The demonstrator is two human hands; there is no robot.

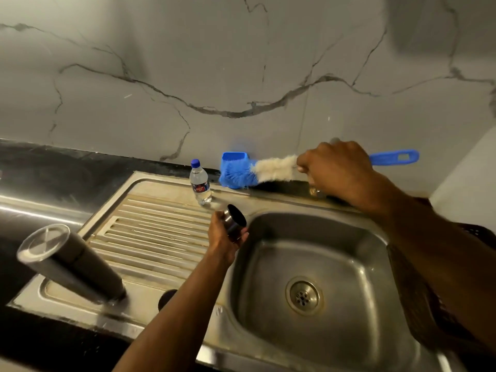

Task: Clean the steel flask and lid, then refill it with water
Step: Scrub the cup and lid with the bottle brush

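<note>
The steel flask stands upside down on the draining board at the near left, its base facing up. My left hand grips the steel lid at the left rim of the sink basin, with the lid's dark inside turned up and right. My right hand is closed around a blue-handled bottle brush behind the basin; its blue and white bristles point left and the handle sticks out to the right.
A small plastic water bottle with a blue cap stands at the back of the draining board. The steel sink basin holds only its drain. A marble wall rises behind, and a dark basket edge shows at the right.
</note>
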